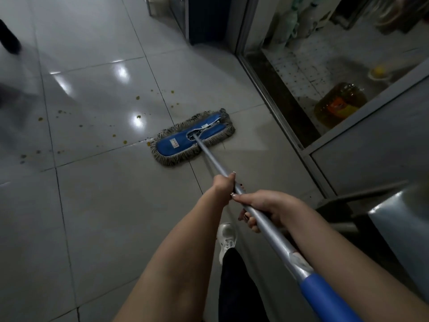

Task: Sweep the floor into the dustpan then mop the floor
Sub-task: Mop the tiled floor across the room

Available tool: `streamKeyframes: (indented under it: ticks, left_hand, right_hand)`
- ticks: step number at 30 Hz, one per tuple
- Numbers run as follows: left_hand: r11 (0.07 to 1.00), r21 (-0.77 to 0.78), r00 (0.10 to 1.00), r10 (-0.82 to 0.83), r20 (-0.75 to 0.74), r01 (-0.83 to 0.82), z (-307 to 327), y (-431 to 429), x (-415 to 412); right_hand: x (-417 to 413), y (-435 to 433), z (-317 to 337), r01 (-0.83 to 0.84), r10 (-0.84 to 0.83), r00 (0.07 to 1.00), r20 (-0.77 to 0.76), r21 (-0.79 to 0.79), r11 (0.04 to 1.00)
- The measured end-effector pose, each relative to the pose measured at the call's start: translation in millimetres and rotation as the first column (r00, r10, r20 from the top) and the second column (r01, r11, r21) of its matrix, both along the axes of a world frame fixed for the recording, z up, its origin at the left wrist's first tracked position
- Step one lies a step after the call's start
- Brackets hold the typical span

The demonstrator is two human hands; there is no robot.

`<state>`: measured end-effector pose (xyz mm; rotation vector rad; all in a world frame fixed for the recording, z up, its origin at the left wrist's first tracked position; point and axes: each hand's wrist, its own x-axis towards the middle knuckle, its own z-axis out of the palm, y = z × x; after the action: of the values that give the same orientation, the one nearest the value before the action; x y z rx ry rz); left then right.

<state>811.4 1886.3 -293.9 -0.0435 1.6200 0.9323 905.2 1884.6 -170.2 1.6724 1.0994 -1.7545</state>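
Observation:
A flat mop with a blue head and grey fringe lies on the grey tiled floor at the middle of the view. Its silver handle runs back toward me and ends in a blue grip at the lower right. My left hand grips the handle further down, nearer the head. My right hand grips it just behind, fingers curled under the pole. Yellowish drops dot the tiles left of and beyond the mop head.
A sliding glass door with a metal track runs along the right; behind it stand an amber jug and bottles. A metal stool or cabinet is at the right. Another person's dark shoe shows at the upper left. My white shoe is below my hands.

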Motion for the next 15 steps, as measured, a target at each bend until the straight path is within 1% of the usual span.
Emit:
streamKeyframes:
  ticks: [6,9,13,15]
  left_hand:
    - [1.0,0.017,0.998,-0.012,-0.066,0.013,1.8,90.4,-44.1]
    - [1.0,0.011,0.996,0.026,-0.081,-0.025,-0.9,138.9,-66.9]
    - [0.995,0.03,0.996,0.091,0.0,-0.091,-4.5,189.1,-90.2]
    - [0.993,0.035,0.994,0.112,0.006,-0.112,-4.0,209.8,-101.9]
  right_hand:
    - [-40.5,99.3,1.5,-0.085,0.085,0.996,-0.021,-0.004,0.996]
    - [-62.0,152.3,2.0,-0.126,0.126,0.992,-0.015,-0.007,0.992]
    - [-83.8,206.7,-5.1,-0.15,0.149,0.989,-0.017,-0.046,0.988]
    - [-96.3,229.4,-7.9,-0.165,0.164,0.986,-0.018,-0.052,0.985]
